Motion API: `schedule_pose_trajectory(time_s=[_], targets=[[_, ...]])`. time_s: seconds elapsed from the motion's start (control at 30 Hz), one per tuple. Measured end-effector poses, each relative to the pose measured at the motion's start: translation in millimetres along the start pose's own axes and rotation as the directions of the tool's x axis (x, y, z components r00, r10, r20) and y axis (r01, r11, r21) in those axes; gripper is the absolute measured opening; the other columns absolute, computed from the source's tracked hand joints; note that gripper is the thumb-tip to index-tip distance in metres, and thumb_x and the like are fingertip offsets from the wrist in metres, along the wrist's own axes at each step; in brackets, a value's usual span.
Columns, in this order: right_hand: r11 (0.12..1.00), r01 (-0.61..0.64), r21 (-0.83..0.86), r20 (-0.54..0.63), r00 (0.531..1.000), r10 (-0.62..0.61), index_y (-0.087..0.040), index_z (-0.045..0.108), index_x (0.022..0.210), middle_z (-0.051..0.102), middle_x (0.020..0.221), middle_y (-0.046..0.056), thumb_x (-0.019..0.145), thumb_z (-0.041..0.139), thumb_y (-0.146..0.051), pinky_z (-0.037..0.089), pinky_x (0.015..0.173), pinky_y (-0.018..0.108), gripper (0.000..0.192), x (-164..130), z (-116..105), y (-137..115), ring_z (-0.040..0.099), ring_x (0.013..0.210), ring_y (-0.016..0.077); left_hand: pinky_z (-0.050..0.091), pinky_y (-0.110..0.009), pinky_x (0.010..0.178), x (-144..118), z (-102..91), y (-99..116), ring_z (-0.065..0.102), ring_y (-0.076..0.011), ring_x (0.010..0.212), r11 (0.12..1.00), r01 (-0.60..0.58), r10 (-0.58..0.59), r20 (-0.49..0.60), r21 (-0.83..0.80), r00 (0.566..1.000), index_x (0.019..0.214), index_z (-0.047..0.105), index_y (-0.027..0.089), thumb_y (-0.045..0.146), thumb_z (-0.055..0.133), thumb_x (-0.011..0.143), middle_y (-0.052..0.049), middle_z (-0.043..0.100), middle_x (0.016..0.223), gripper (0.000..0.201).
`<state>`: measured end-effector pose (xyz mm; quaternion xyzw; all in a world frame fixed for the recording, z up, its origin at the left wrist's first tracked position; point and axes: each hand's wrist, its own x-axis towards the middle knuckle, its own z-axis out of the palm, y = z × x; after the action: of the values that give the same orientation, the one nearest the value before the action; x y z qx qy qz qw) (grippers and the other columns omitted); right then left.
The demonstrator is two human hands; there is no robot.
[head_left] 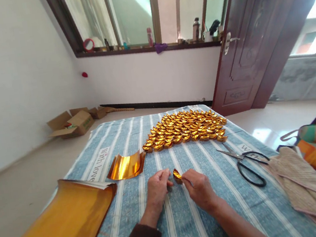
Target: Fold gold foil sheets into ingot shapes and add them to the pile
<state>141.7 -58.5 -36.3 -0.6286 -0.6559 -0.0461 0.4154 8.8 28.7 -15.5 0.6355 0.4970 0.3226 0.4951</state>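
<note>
Head view: right hand (199, 188) pinches a foil boat (177, 176), long axis pointing forward, slightly leftward; left hand (157, 188), grip unclear.

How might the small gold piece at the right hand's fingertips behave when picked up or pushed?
The gold piece is probably light, since it looks like thin foil. Its folded form might dent if squeezed, and its glossy surface suggests it could slip easily.

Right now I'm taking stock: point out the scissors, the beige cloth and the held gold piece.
Scissors (240, 157): head view, near the pivot.
Beige cloth (304, 184): head view, middle.
Held gold piece (177, 175): head view, middle.
</note>
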Motion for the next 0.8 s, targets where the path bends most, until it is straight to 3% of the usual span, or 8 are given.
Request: schedule_pose_trajectory(time_s=[0.1,0.2,0.37,0.53,0.63,0.8], targets=[[0.997,0.020,-0.077,0.006,1.000,-0.019,-0.020,0.058,0.069,0.058,0.066,0.001,0.095,0.039,-0.016,0.037,0.061,0.021,0.032,3.6,-11.8,2.0,0.055,0.062,0.0124,0.038,-0.023,0.045,0.9,-0.9,-2.6,0.054,-0.0157,0.048,1.000,0.001,-0.001,-0.011,0.012,1.000,0.084,0.069,0.014,0.055,0.052,0.076,-0.003,0.064,0.054,0.046],[0.988,0.005,-0.155,0.024,1.000,-0.002,-0.019,0.059,0.070,0.058,0.067,0.001,0.095,0.039,-0.017,0.036,0.061,0.021,0.032,11.9,-36.0,21.4,0.055,0.061,0.0119,0.040,-0.024,0.046,2.2,-1.5,-4.7,0.056,-0.0167,0.051,1.000,0.005,-0.005,-0.017,0.010,1.000,0.084,0.070,0.013,0.056,0.053,0.074,-0.004,0.065,0.055,0.047],[0.899,-0.126,-0.420,0.057,0.985,0.165,-0.022,0.066,0.077,0.067,0.081,0.002,0.092,0.045,-0.025,0.039,0.067,0.022,0.026,36.7,-101.2,98.2,0.061,0.074,0.0143,0.041,-0.024,0.046,1.5,-1.9,-1.5,0.055,-0.0161,0.049,1.000,0.010,-0.010,-0.006,0.009,1.000,0.083,0.071,0.013,0.055,0.055,0.071,-0.004,0.064,0.054,0.046],[0.794,-0.270,-0.544,-0.046,0.955,0.293,-0.021,0.070,0.082,0.070,0.087,0.007,0.088,0.044,-0.021,0.038,0.066,0.026,0.027,64.2,-156.0,182.7,0.061,0.078,0.0186,0.042,-0.023,0.046,-0.4,-2.1,1.6,0.058,-0.0168,0.051,0.999,-0.009,0.009,-0.006,0.037,1.000,0.083,0.072,0.013,0.053,0.055,0.072,-0.003,0.064,0.053,0.044],[0.736,-0.323,-0.596,-0.062,0.932,0.358,-0.021,0.071,0.082,0.070,0.088,0.008,0.088,0.042,-0.020,0.037,0.065,0.026,0.029,77.7,-168.3,220.3,0.060,0.076,0.0188,0.042,-0.024,0.046,1.4,-2.7,-2.1,0.057,-0.0174,0.050,0.999,0.001,-0.001,-0.008,0.052,1.000,0.083,0.072,0.014,0.058,0.055,0.071,-0.003,0.063,0.053,0.048],[0.688,-0.331,-0.646,0.000,0.902,0.432,-0.021,0.072,0.085,0.071,0.093,0.008,0.088,0.044,-0.018,0.036,0.063,0.026,0.028,97.3,-162.9,262.6,0.061,0.076,0.0184,0.041,-0.025,0.047,4.8,-4.4,-9.2,0.052,-0.0161,0.048,0.995,0.025,-0.027,0.014,0.095,1.000,0.087,0.072,0.014,0.063,0.056,0.069,-0.003,0.064,0.055,0.054]])
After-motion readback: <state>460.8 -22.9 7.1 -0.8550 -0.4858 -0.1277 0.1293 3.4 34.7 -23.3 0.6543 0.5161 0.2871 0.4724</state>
